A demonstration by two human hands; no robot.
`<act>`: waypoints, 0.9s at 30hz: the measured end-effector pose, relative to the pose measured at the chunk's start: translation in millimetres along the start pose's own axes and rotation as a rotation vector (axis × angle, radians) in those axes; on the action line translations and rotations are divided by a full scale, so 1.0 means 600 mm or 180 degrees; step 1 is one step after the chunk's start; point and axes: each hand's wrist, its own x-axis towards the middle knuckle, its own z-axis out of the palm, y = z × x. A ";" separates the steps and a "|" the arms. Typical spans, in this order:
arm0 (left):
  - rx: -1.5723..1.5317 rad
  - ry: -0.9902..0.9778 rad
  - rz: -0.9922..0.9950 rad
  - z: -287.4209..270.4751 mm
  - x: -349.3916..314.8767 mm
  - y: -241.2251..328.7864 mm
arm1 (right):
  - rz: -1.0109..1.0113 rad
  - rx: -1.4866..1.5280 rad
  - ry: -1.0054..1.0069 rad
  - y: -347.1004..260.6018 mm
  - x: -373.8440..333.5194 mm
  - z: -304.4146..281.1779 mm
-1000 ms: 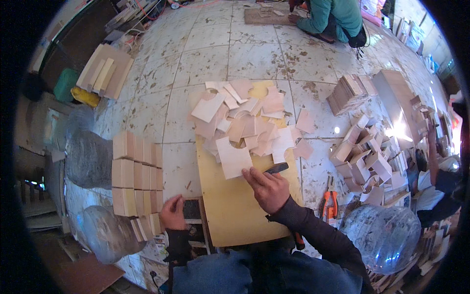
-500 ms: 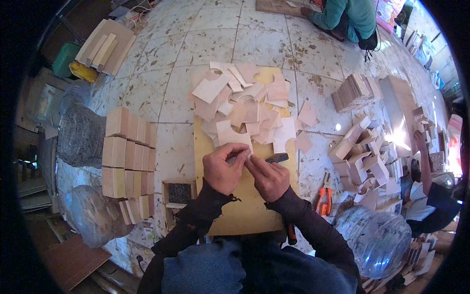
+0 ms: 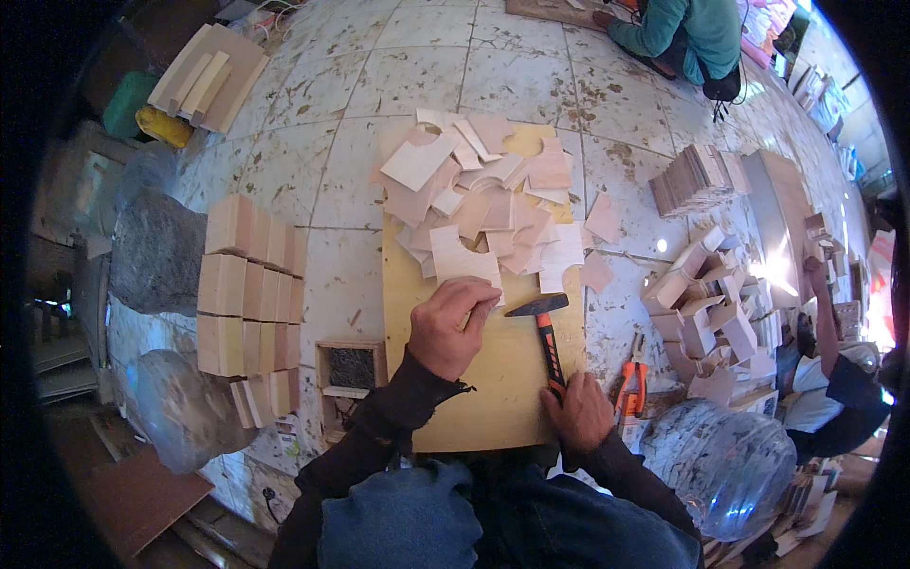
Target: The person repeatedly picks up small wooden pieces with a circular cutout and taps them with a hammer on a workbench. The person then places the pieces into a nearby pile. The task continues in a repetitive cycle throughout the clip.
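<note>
My left hand (image 3: 449, 327) is closed in a pinch over the yellow board (image 3: 464, 412), at the lower edge of a pale thin wooden piece with a curved notch (image 3: 462, 258). Whatever its fingertips hold is too small to make out. Lower on the right side of the board, my right hand (image 3: 582, 413) is closed round the handle end of a hammer (image 3: 548, 343) with a black and orange grip. The hammer's dark head points away from me, level with my left fingertips. A loose heap of notched wooden pieces (image 3: 493, 207) covers the board's far half.
Orange-handled pliers (image 3: 629, 384) lie right of the board. Left stand rows of wooden blocks (image 3: 251, 284) and a small wooden box (image 3: 352, 368). Assembled wooden parts (image 3: 706, 308) pile up at right, near a co-worker's arm (image 3: 823, 318). Another person (image 3: 678, 43) crouches at the far right.
My right hand has left my left fingertips, moved down and right, and closed on the hammer handle. The hammer now shows more fully. My left hand stays pinched near the notched piece.
</note>
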 end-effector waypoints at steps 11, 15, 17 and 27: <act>-0.0131 0.0071 -0.0210 0.010 -0.014 -0.003 | 0.0000 0.2390 -0.0878 -0.011 -0.012 -0.168; -0.0172 0.0013 -0.0325 0.010 -0.016 -0.003 | -0.0385 0.2179 -0.1023 -0.042 -0.001 -0.190; -0.0197 -0.0002 -0.0324 0.008 -0.015 -0.004 | -0.0268 0.2003 -0.1060 -0.047 0.002 -0.199; -0.0963 -0.0145 -0.0621 0.005 -0.020 -0.017 | -0.1075 0.3291 -0.0529 -0.048 -0.011 -0.165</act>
